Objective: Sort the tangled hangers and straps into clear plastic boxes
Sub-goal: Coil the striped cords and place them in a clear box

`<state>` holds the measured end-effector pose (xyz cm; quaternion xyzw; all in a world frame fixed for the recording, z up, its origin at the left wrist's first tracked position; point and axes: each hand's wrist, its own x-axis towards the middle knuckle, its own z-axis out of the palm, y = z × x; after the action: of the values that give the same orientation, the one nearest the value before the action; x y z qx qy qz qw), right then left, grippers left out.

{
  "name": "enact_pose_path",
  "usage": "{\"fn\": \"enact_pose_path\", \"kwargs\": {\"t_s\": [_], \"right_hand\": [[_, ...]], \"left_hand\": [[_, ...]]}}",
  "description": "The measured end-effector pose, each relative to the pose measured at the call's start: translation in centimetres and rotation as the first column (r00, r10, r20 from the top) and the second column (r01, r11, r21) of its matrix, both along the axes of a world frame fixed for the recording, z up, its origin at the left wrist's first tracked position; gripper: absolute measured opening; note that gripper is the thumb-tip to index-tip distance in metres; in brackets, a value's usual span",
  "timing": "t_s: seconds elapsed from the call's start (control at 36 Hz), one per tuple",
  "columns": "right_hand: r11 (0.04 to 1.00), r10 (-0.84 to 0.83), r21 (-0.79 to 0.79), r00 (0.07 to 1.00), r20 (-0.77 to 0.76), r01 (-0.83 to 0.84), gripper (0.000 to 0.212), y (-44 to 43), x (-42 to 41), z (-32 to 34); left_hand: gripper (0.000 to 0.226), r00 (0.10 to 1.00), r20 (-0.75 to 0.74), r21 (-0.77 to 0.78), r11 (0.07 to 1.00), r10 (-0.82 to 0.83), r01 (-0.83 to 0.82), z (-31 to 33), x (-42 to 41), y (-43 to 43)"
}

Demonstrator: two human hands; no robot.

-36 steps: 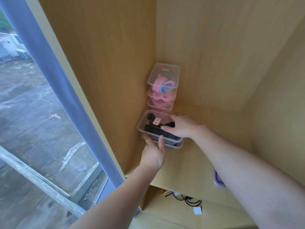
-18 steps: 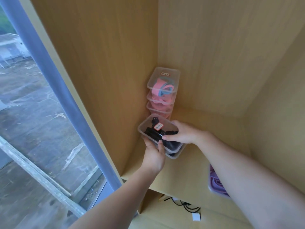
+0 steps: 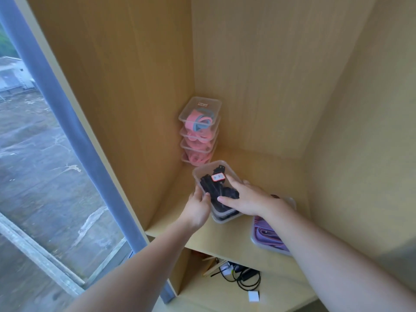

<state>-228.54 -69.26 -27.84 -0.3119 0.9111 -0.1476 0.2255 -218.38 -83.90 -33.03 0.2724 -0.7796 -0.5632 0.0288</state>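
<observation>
Box [image 3: 205, 173] between left hand [image 3: 198, 207], right hand [image 3: 248, 199]

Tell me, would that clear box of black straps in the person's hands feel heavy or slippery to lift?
Probably light: the box of black straps is thin clear plastic and holds only soft-looking straps. Its smooth walls may be slippery, perhaps why both the left hand and right hand hold it. It looks closed, so the contents should stay put.
</observation>
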Motion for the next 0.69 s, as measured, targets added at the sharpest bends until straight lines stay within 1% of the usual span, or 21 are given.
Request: {"fn": "enact_pose_path", "kwargs": {"t_s": [0.06, 0.11, 0.17, 0.22, 0.31, 0.42, 0.47, 0.53, 0.56, 0.58, 0.64, 0.69], "right_hand": [[1.000, 0.012, -0.019, 1.000, 0.010, -0.012, 0.098, 0.9, 0.2, 0.0], [0.999, 0.037, -0.029, 0.999, 0.031, -0.036, 0.109, 1.7, 0.3, 0.1], [0.999, 0.052, -0.010, 0.998, 0.034, -0.051, 0.120, 2.1, 0.1, 0.0], [0.998, 0.065, 0.022, 0.998, -0.020, -0.064, 0.127, 2.3, -0.4, -0.3], [0.994, 0.091, 0.076, 0.989, -0.121, -0.082, 0.126, 2.1, -0.9, -0.9], [0.997, 0.057, 0.066, 0.986, -0.154, -0.047, 0.121, 1.4, -1.6, -1.6], [0.998, 0.041, 0.053, 0.985, -0.168, -0.033, 0.121, 1.0, -2.2, -1.9], [0.998, 0.029, 0.055, 0.984, -0.176, -0.020, 0.122, 0.5, -2.7, -2.2], [0.998, 0.021, 0.056, 0.983, -0.180, -0.011, 0.122, 0.2, -3.0, -2.3], [0.999, 0.013, 0.054, 0.983, -0.185, -0.003, 0.122, -0.1, -3.3, -2.4], [0.999, -0.003, 0.048, 0.980, -0.197, 0.012, 0.123, -0.8, -4.0, -2.5], [0.998, -0.019, 0.049, 0.978, -0.207, 0.030, 0.123, -1.3, -4.7, -2.5]], "left_hand": [[0.062, 0.999, 0.036, -0.026, 0.999, -0.038, 0.038, 0.2, -0.5, -0.1], [0.053, 0.997, 0.035, -0.038, 0.997, -0.071, 0.072, 1.6, -0.7, 0.3], [0.043, 0.998, 0.021, -0.024, 0.998, -0.060, 0.061, 2.7, -1.2, 0.4], [0.039, 0.999, 0.020, -0.038, 0.999, -0.029, 0.030, 3.1, -2.0, 0.1], [0.041, 1.000, 0.027, -0.068, 0.998, -0.016, 0.018, 2.9, -3.1, -0.7], [0.043, 1.000, 0.011, -0.071, 0.997, -0.012, 0.013, 2.3, -4.0, -1.4], [0.052, 0.999, 0.040, -0.082, 0.997, -0.001, 0.004, 1.9, -4.3, -1.5], [0.070, 0.992, 0.126, -0.039, 0.999, 0.011, -0.006, 1.4, -4.4, -1.6], [0.073, 0.984, 0.178, 0.025, 1.000, 0.012, -0.016, 1.4, -4.3, -1.4], [0.071, 0.977, 0.211, 0.088, 0.996, 0.007, -0.026, 1.5, -4.3, -1.2], [0.064, 0.982, 0.191, 0.158, 0.987, -0.007, -0.023, 1.5, -4.7, -1.1], [0.060, 0.992, 0.123, 0.157, 0.987, 0.004, -0.024, 1.3, -5.5, -1.3]]}}
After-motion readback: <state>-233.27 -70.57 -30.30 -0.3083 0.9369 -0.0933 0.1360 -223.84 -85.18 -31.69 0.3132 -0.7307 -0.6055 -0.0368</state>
